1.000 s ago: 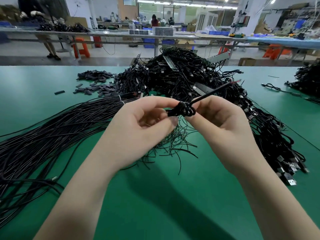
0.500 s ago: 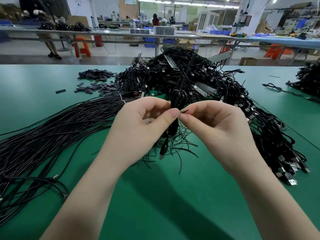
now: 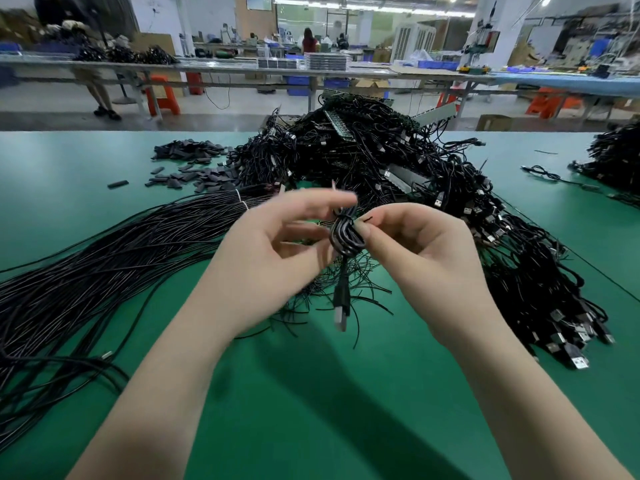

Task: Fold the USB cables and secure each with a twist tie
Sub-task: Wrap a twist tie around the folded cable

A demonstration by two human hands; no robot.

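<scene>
Green bench under me, both hands up over its middle with one folded USB cable (image 3: 346, 237) between them.

I've got the right hand (image 3: 419, 258) pinching the coiled bundle at its side, a short end of the twist tie (image 3: 367, 220) poking out above the fingertips. My left hand (image 3: 273, 258) sits just beside the coil, fingers spread and blurred, gripping nothing I can make out. A USB plug (image 3: 340, 315) dangles from the bundle above loose ties (image 3: 367, 289) scattered on the bench. Left edge: a long sheaf of straight cables (image 3: 104, 268). Toward the far edge, a big tangled cable heap (image 3: 374, 157), with small black pieces (image 3: 194, 168) to its left.
</scene>
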